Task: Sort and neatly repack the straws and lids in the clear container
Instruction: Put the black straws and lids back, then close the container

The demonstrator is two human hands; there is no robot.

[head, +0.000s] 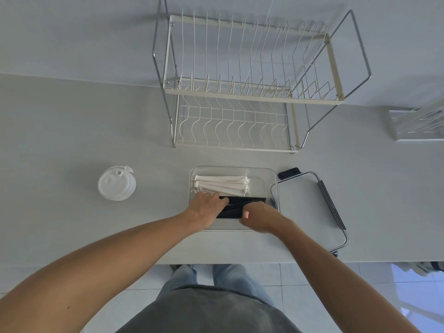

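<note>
Your left hand (208,209) lies with fingers extended on the black straws (242,205); your right hand (260,218) curls around their near side. They sit in the clear container (269,179), white straws (223,185) just behind. The stacked white lids (117,183) rest well left.

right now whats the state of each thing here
clear container: open, on the counter
container lid: off, flat beside the container
white straws: bundled in the far half
black straws: in the near half, under both hands
left hand: on the black straws
right hand: curled on the black straws
white lids: stacked on the counter
dish rack: empty
</note>
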